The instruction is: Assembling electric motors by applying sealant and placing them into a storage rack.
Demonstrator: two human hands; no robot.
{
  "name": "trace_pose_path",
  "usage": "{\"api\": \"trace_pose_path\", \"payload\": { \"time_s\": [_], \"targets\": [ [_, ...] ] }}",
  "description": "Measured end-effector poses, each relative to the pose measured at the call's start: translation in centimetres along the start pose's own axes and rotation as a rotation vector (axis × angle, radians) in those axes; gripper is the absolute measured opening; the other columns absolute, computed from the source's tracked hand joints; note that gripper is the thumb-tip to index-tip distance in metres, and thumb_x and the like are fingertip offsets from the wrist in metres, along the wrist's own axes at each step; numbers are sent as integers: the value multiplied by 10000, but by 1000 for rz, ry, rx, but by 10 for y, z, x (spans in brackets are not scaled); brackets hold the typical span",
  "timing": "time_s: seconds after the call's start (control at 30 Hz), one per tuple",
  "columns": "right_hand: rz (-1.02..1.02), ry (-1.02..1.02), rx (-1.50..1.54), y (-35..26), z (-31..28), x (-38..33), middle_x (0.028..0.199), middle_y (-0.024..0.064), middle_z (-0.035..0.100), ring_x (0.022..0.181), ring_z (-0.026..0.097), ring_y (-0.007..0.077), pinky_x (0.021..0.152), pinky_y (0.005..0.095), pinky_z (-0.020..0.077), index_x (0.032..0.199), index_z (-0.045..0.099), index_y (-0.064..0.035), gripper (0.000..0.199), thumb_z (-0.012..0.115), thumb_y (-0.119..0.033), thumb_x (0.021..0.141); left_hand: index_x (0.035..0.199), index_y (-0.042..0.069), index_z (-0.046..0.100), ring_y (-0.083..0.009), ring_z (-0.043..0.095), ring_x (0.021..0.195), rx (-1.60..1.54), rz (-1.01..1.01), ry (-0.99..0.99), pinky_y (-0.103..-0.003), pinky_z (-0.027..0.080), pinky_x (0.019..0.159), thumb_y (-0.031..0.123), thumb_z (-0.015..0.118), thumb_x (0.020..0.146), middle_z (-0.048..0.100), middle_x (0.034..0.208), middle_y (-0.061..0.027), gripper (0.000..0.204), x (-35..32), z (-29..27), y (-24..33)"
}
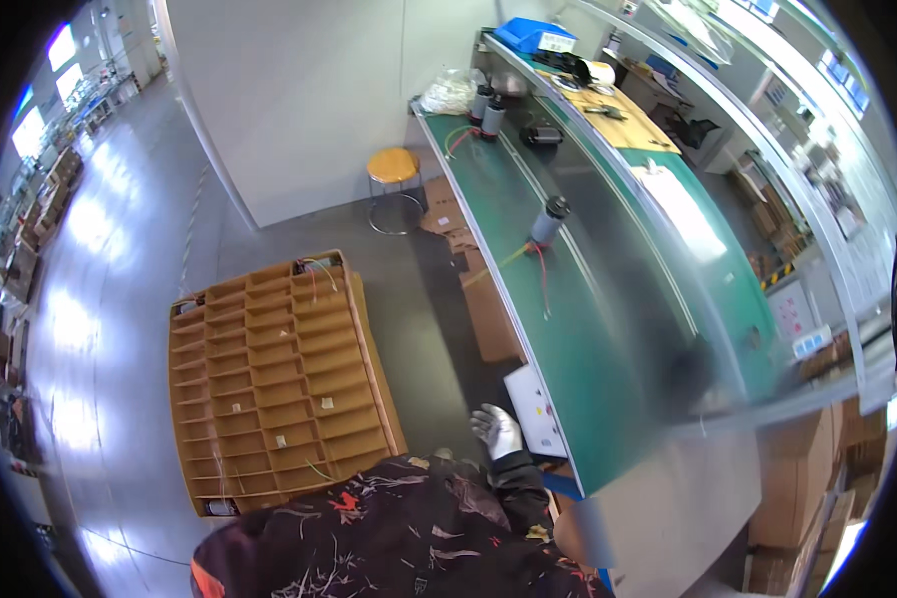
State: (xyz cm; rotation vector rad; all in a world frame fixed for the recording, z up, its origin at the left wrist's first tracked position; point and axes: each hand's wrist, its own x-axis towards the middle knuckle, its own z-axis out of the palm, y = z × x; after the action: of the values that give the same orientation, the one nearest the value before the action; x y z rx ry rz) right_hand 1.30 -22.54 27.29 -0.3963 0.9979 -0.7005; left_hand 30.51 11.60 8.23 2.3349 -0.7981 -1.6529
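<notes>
My right hand [496,431], in a white glove, is beside the near left edge of the long green workbench [608,439]. Its fingers are apart and nothing shows in them. Close by it, a white panel [536,411] with small coloured buttons is fixed at the bench side. A grey cylindrical motor [548,221] with a black top and red and yellow wires stands upright farther along the bench. My left hand is out of sight; the dark patterned jacket fills the lower edge.
A brown partitioned crate [279,384] stands on the left, with motors at some corners. At the bench's far end are more motors [491,118] and a clear plastic bag [450,92]. A round stool [394,165] stands by the wall. Cartons [792,478] are stacked at right.
</notes>
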Motion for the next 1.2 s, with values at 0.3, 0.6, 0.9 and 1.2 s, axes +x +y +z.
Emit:
{"api": "trace_pose_path", "payload": {
  "time_s": [0.3, 0.6, 0.9, 1.2],
  "targets": [
    [37, 19, -306, -137, 77, 249, 907, 112, 706, 716, 679, 209, 609, 335, 542, 1402, 474, -164, 415, 533, -202, 993, 920, 19, 732, -331, 698, 904, -295, -21, 306, -404, 528, 818, 426, 679, 772, 729, 903, -180, 436, 188, -104, 240],
    [33, 244, -39, -263, 119, 523, 824, 56, 662, 777, 662, 235, 664, 369, 539, 1046, 625, -72, 359, 605, -404, 913, 1168, 12, 649, -334, 659, 1082, -64, 636, 430, -385, 513, 939, 325, 713, 823, 692, 1124, -196, 470, 293, -355, 739],
    [-250, 752, -879, -275, 101, 594, 1025, 257, 655, 1008, 598, 395, 891, 442, 466, 1009, 655, 65, 511, 634, -411, 828, 1334, 10, 527, -350, 555, 1217, 232, 763, 597, -400, 447, 1033, 316, 750, 749, 589, 1290, -211, 697, 490, -508, 956],
    [-119, 973, -677, -398, 281, 691, 1236, 257, 600, 1101, 596, 395, 941, 447, 489, 1253, 571, 15, 573, 682, -380, 853, 1530, 66, 249, -373, 335, 1412, 687, 728, 317, -454, 329, 1139, 416, 801, 653, 298, 1546, -222, 1093, 653, -597, 1109]
  ]
}}
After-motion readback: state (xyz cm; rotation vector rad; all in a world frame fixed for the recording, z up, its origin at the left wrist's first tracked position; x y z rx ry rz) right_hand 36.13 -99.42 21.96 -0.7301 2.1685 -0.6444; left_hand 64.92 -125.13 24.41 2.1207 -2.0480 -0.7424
